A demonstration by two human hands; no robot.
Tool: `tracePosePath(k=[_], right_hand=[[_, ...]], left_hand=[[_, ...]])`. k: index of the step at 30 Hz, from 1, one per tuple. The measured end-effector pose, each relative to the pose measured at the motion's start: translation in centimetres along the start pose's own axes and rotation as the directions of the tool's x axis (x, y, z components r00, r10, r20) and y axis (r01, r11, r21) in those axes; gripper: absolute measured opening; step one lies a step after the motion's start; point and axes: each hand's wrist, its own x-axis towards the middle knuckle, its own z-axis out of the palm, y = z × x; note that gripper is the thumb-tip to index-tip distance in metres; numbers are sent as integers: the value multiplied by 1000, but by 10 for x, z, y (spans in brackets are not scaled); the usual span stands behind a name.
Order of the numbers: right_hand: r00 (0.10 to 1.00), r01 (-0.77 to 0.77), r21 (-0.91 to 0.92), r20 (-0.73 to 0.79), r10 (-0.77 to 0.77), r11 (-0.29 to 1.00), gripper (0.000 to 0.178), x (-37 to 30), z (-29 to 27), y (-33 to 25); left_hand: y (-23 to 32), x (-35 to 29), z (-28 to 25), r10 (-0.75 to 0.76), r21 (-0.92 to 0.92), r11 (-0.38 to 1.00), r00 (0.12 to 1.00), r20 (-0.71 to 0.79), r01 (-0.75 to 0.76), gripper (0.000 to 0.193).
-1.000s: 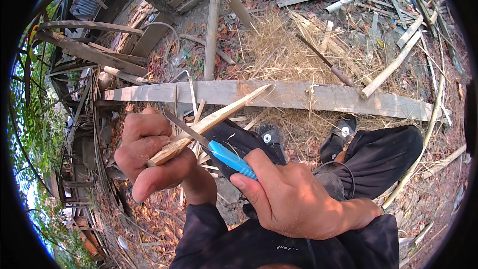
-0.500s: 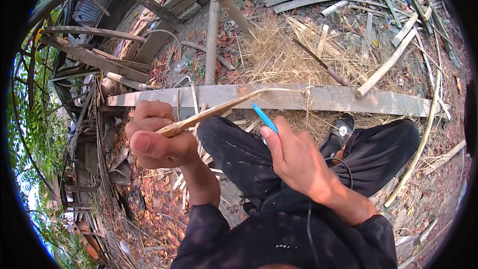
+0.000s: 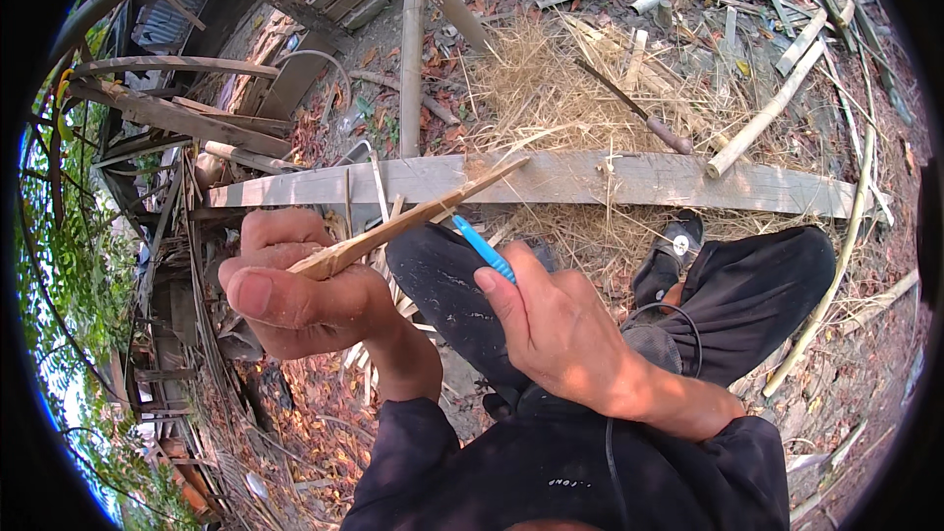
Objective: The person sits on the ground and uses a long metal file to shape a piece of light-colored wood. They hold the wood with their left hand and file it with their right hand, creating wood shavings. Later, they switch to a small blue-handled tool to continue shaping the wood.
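Note:
My left hand (image 3: 305,285) is closed round the near end of a split bamboo strip (image 3: 393,226), thumb pressed along it. The strip slants up to the right, and its far end thins into a pale, frayed sliver over the plank. My right hand (image 3: 560,324) grips a slim blue-handled tool (image 3: 484,251) with a ribbed, pen-like grip. The tool points up and left, its tip close under the strip's middle; whether it touches cannot be made out.
A long grey plank (image 3: 678,182) lies crosswise past my knees. Beyond it, a dark-bladed knife (image 3: 629,100) with a wooden handle rests on straw-like shavings (image 3: 531,79). Bamboo poles (image 3: 767,98) lie at the right, and a wooden frame stands at the left.
My right hand and the blue-handled tool have moved left and slightly nearer. My left hand has shifted a little left with the strip, whose long thin bent end now looks shorter and points upward.

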Motion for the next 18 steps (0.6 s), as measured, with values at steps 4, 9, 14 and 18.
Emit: tracePosePath(k=[4, 9, 14, 18], right_hand=[[982, 171, -20, -80, -172, 985, 22, 2, 17, 4], [998, -46, -133, -51, 39, 990, 29, 12, 11, 54], [990, 142, 22, -29, -141, 990, 28, 12, 16, 29], [997, -65, -290, -68, 48, 955, 34, 32, 24, 107]], left_hand=[[10, 4, 16, -108, 20, 994, 991, -75, 110, 48], [-2, 0, -4, 37, 8, 999, 998, 47, -38, 46], [-3, 4, 3, 4, -8, 1000, 999, 47, -3, 46], [-1, 8, -2, -80, 24, 997, 994, 70, 79, 46]])
